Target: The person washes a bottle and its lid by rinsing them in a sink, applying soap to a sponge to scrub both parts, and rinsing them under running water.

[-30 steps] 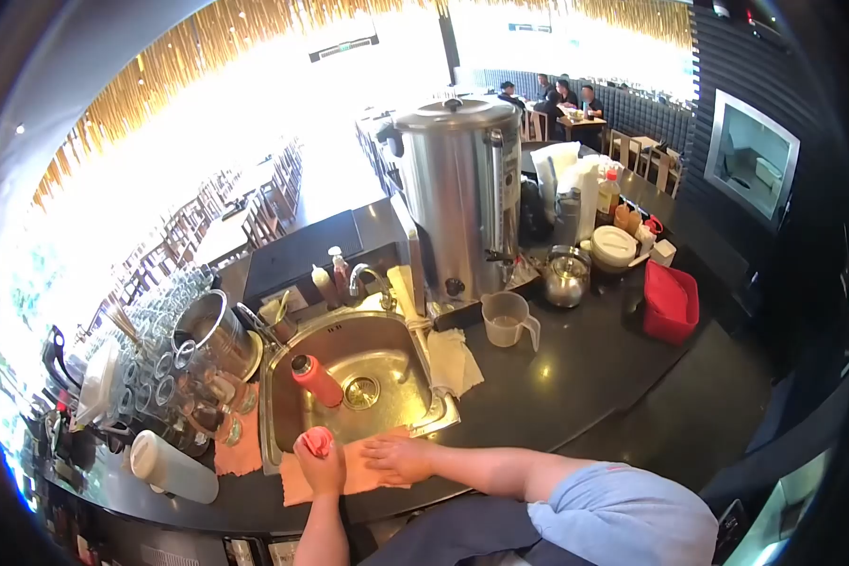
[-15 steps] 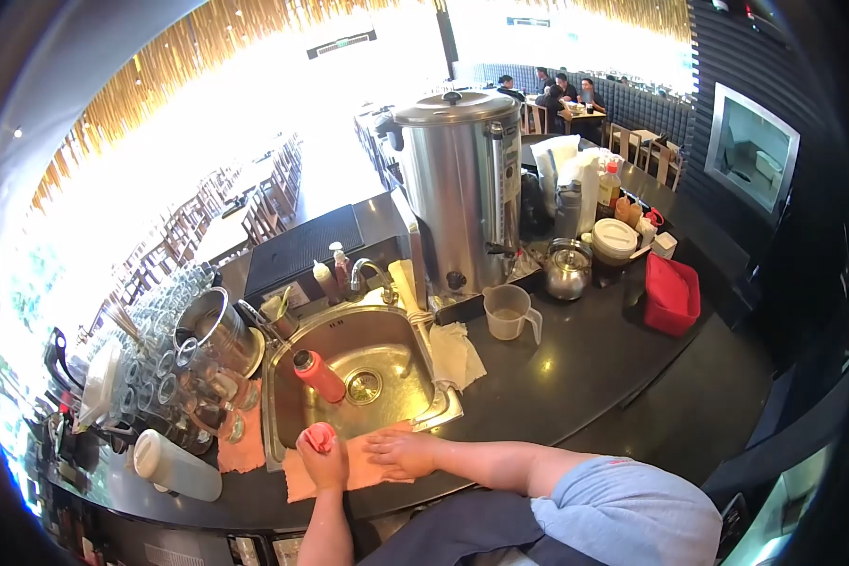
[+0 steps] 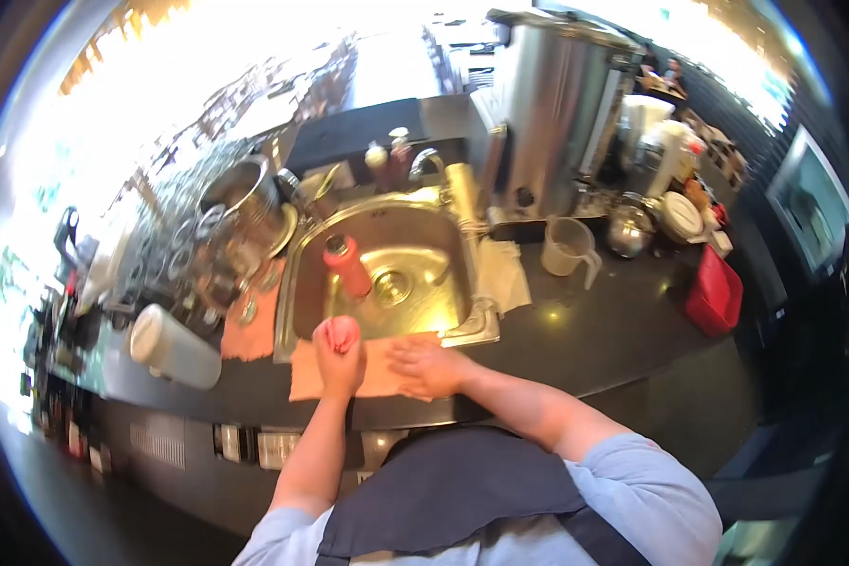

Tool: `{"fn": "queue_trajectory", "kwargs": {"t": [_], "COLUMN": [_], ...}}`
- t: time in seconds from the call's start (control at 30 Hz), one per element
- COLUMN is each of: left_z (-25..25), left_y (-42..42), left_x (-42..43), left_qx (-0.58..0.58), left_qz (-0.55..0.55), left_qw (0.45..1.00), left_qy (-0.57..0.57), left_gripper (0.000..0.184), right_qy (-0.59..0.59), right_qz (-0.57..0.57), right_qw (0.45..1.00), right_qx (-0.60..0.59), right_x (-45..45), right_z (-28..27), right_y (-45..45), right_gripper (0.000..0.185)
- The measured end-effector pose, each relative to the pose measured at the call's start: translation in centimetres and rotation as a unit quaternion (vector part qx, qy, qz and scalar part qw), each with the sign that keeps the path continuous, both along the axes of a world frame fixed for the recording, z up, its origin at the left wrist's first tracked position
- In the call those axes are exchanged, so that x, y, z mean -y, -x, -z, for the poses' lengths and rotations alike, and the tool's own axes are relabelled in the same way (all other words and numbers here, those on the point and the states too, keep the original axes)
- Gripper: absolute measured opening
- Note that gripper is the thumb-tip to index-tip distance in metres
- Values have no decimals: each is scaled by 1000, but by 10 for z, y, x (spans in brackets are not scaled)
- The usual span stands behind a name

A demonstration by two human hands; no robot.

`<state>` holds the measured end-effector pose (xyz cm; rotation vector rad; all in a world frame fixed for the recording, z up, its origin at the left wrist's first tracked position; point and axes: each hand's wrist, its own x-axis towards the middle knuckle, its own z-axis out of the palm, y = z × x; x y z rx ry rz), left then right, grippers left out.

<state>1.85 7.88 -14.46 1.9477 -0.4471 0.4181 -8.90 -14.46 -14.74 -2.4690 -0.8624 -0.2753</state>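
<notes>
My left hand [image 3: 340, 363] is closed around a small pinkish-red thing [image 3: 338, 332] at the front edge of the sink; its kind is not clear. My right hand [image 3: 429, 366] lies flat, fingers stretched out, on an orange cloth [image 3: 377, 373] spread along the counter's front edge. Beyond my hands, a red bottle [image 3: 349, 269] with a dark top leans inside the metal sink [image 3: 297, 274], beside the drain.
Left of the sink are a white-lidded plastic jug [image 3: 179, 349], a second orange cloth [image 3: 250, 325], glasses and a metal bucket [image 3: 241, 184]. To the right are a folded cloth [image 3: 502, 274], a measuring jug [image 3: 566, 247], a kettle [image 3: 630, 231], a tall urn [image 3: 557, 113] and a red container [image 3: 714, 294].
My view has tilted downward, so the counter sits higher in the picture and more of my apron shows. Both hands stay in nearly the same places by the sink.
</notes>
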Motion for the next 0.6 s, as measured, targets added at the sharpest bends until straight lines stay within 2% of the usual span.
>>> {"fn": "queue_trajectory", "kwargs": {"t": [0.1, 0.13, 0.17, 0.2, 0.23, 0.3, 0.37, 0.4, 0.5, 0.53, 0.57, 0.6], "left_z": [-10, -36, -44, -52, -52, -50, -56, -55, -48, -50, -48, -44], "left_y": [-12, -9, -18, -27, -39, -59, -78, -88, -116, -125, -136, -147], "left_x": [-2, 5, 1, -2, -11, -26, -39, -44, -48, -46, -47, -49], "left_qx": [-7, -107, -156, -200, -239, -266, -314, -327, -357, -371, -371, -356], "left_qz": [-15, 6, 14, 15, 73, 120, 159, 182, 209, 174, 172, 186], "left_qw": [999, 977, 953, 920, 852, 760, 676, 663, 665, 696, 695, 741], "left_qy": [35, 184, 259, 336, 461, 581, 648, 648, 621, 590, 591, 538], "left_gripper": [57, 57, 58, 58, 54, 50, 38, 28, 27, 26, 26, 23], "right_qy": [-3, -2, -5, -3, -2, 21, 35, 24, -19, -46, -73, -88], "right_qz": [-11, -18, -15, -18, -22, -28, -42, -48, -20, 16, 54, 79], "right_qw": [1000, 1000, 1000, 1000, 1000, 999, 999, 998, 999, 998, 996, 992], "right_qx": [-10, -15, -15, -17, -19, -4, 2, -24, -47, -35, -23, -30], "right_x": [-3, -4, -4, -5, -5, -8, -11, -12, -25, -28, -32, -37], "right_z": [-9, -12, -17, -24, -31, -42, -52, -60, -69, -71, -72, -75], "right_y": [-2, -1, -2, -4, -5, -11, -20, -28, -66, -82, -98, -112], "right_gripper": [51, 50, 48, 47, 46, 42, 40, 39, 35, 34, 34, 35]}}
